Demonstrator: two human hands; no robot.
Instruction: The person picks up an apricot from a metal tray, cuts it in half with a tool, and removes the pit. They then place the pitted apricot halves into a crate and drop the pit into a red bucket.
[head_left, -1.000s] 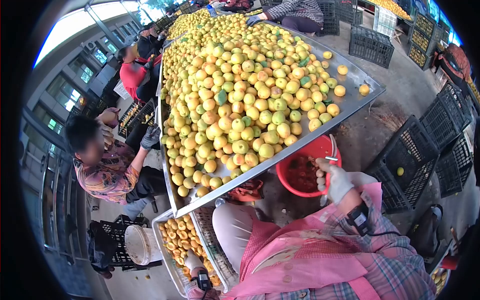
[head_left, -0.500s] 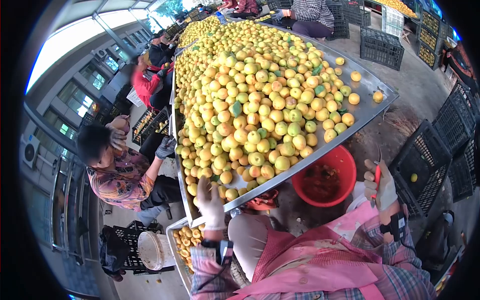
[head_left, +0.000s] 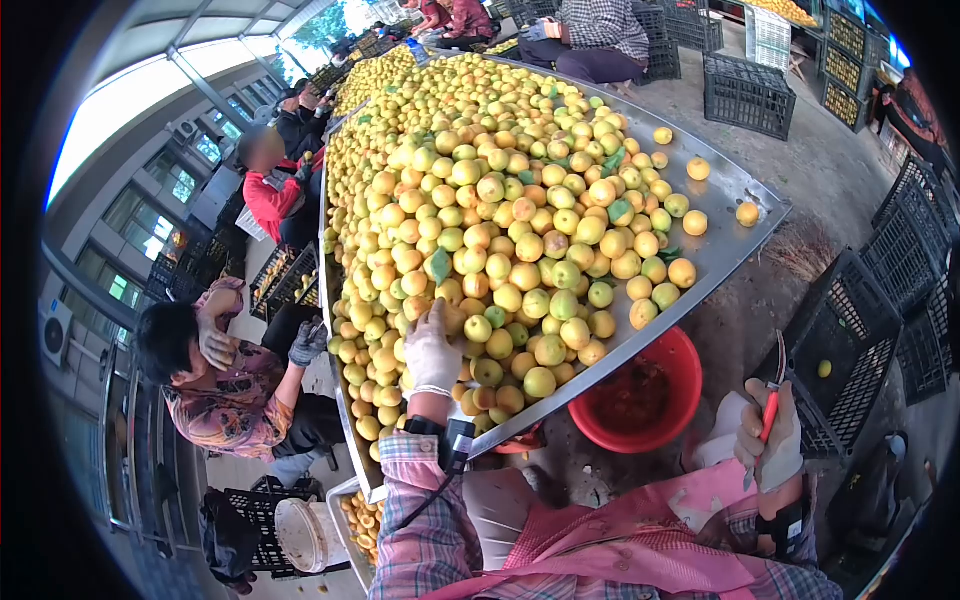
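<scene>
My left hand (head_left: pixel 433 355), in a pale glove, lies over the near part of a heap of yellow-green apricots (head_left: pixel 530 215). Its fingers are stretched out and touch the fruit, with the fingertips partly hidden among it. The heap lies on a long metal table (head_left: pixel 735 185) with a raised rim. To the right, off the table, my gloved right hand (head_left: pixel 775 435) is closed around a red-handled tool with a curved metal blade (head_left: pixel 770 412). The blade points up, and a second metal end shows below the fingers.
A red basin (head_left: pixel 688 400) with dark wet contents stands under the table's near edge. Black crates (head_left: pixel 845 335) stand on the right. Halved fruit fills a tray (head_left: pixel 362 520) at lower left, beside a white bucket (head_left: pixel 300 535). A co-worker (head_left: pixel 235 370) sits on the left; others sit farther back.
My left hand has moved forward from the table's near edge onto the apricots. My right hand has dropped lower with the red-handled tool. The view has shifted slightly.
</scene>
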